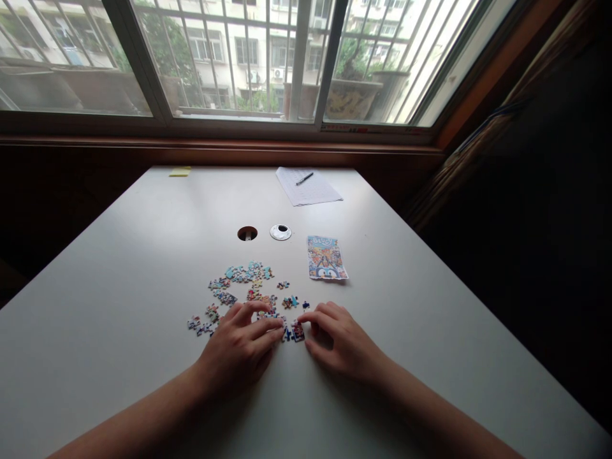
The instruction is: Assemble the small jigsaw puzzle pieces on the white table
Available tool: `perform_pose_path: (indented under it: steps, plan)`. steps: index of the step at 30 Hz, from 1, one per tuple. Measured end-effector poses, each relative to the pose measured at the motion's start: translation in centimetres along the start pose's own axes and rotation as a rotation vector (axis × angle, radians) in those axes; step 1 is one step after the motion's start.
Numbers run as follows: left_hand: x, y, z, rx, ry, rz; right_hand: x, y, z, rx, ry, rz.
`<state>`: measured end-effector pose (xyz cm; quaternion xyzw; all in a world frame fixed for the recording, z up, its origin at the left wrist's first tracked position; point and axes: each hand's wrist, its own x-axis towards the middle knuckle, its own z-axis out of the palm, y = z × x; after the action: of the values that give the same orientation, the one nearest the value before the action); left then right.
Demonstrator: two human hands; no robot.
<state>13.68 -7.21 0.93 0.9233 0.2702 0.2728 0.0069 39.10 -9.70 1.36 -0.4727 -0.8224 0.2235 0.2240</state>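
Small jigsaw puzzle pieces (248,273) lie on the white table in a loose patch, some of them joined. My left hand (246,338) rests palm down over the near pieces, fingers bent and spread, and covers part of them. Its index fingertip touches the edge of the joined pieces. To the right, my right hand (339,338) curls its index finger and thumb at a dark, multicoloured puzzle piece (298,331) at the right end of the near row. A small blue piece (306,305) lies just beyond the right fingertips.
A colourful picture sheet (327,258) lies beyond my right hand. Behind the pieces are a round table hole (247,234) and a silver cover (280,232). Papers (306,190) with a pen (305,179) and a yellow note (180,171) lie at the far edge, below the window.
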Motion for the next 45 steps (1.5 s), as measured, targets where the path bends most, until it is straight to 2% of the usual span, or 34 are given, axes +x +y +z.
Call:
perform_pose_path:
  steps: [45]
  plan:
    - [0.28,0.18,-0.34,0.006,-0.004,0.001,0.09,-0.30,0.19,-0.034,0.014,0.040]
